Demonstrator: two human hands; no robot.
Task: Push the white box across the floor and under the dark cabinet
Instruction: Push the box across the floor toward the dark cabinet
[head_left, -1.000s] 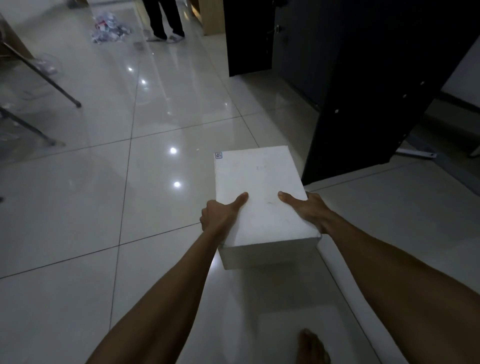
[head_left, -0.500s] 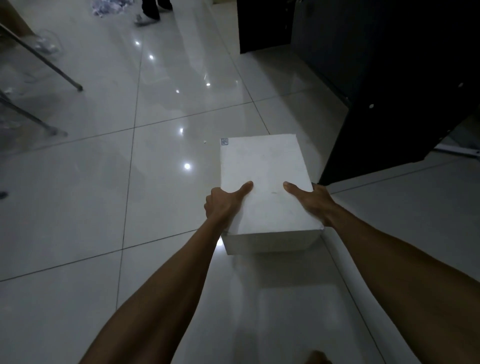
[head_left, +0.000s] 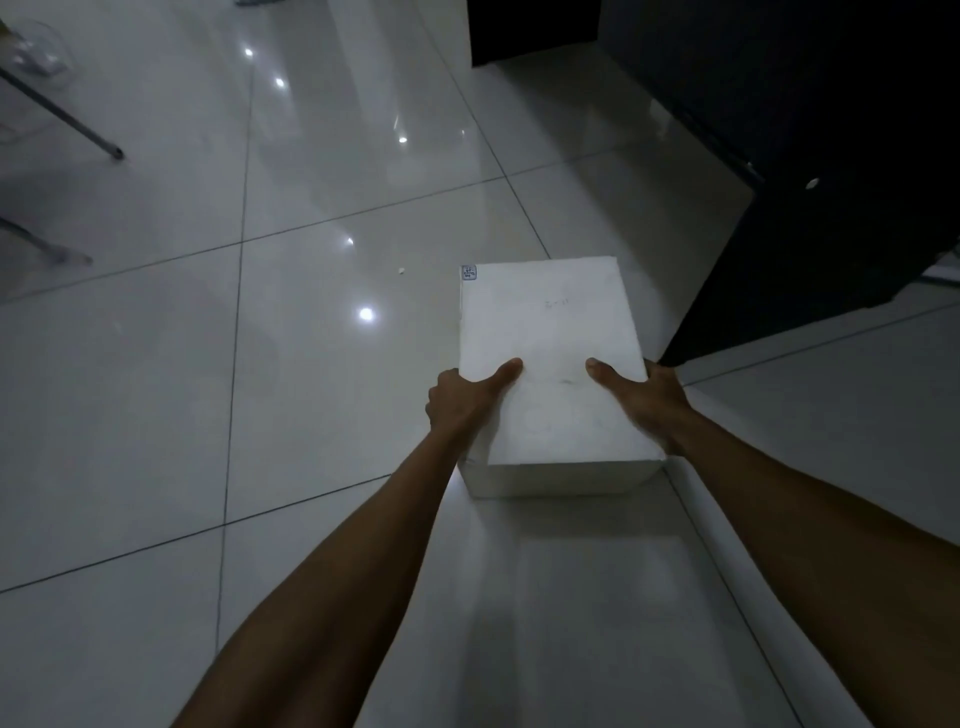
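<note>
Box slid forward over tiles since earlier frame; hands kept same grip. Left hand (head_left: 462, 400) wraps box's left edge, thumb flat on lid. White box (head_left: 550, 364) on floor (head_left: 260, 364), beside dark cabinet (head_left: 810, 218) corner, not under. Right hand (head_left: 644, 400) mirrors, thumb on top. Step: mid-push. Next, likely: steer right toward cabinet's gap, hidden from view.

Glossy pale floor tiles (head_left: 322, 395) mirror small ceiling lights; thin metal legs (head_left: 78, 124) slant at far left.
</note>
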